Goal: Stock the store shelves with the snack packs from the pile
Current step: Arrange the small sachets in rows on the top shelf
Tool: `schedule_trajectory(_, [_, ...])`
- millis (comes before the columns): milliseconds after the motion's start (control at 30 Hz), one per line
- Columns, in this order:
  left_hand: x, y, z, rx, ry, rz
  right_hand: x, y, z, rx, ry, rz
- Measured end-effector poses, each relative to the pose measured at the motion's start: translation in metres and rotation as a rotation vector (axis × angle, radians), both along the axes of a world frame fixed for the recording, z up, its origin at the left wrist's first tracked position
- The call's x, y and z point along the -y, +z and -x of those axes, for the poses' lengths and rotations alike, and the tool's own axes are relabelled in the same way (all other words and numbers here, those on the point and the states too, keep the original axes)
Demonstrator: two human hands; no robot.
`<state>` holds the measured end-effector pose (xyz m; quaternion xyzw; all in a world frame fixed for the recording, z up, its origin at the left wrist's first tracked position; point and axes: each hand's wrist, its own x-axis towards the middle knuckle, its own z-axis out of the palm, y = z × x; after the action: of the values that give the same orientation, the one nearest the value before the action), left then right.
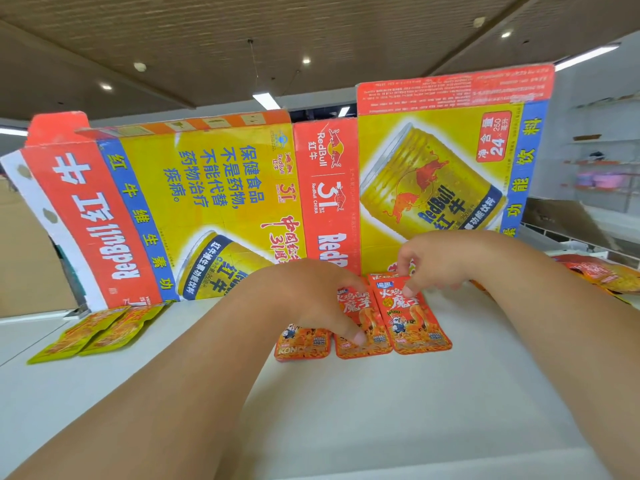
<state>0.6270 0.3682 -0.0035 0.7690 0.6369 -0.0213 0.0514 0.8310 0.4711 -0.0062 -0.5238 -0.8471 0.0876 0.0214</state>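
White store shelf (346, 417) fills the lower view. A flattened Red Bull carton (242, 202) stands along its back edge from 10 to 1 o'clock, with ceiling lights above.

Three orange snack packs lie flat in a row at centre, touching side by side: left pack (301, 346), middle pack (372, 308), right pack (420, 323). Their tops are up against the carton.

The left hand (311, 299) lies over the left and middle packs, one fingertip pressing the middle pack down near its lower edge, nothing gripped. The right hand (429, 261) pinches the top corner of the right pack, thumb on its face, other fingers curled.

Two yellow-green packs (97, 330) lie at 9 o'clock, just in front of the carton. The pile (602, 271) of more orange packs sits at 3 o'clock, at the shelf's far right, only partly in view.

My handling call: these are thin foil sachets, so light, floppy and glossy. They will likely slide on the smooth shelf and buckle if pushed from one end. I'd take hold at the sealed top or bottom strip, pinching with thumb and finger, and pin the neighbour flat while aligning. There's little breakage risk, but squeezing the middle could crush the contents.
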Motion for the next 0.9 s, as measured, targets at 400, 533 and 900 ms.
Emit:
schedule_trajectory(400, [0.009, 0.009, -0.001, 0.064, 0.069, -0.143, 0.013, 0.010, 0.003, -0.116, 0.057, -0.100])
schedule_trajectory(533, [0.024, 0.010, 0.010, 0.093, 0.161, -0.272, 0.022, 0.013, 0.013, -0.150, 0.146, -0.181])
schedule_trajectory(900, [0.070, -0.027, 0.004, 0.070, 0.352, -0.234, 0.041, 0.011, 0.042, -0.149, 0.281, -0.193])
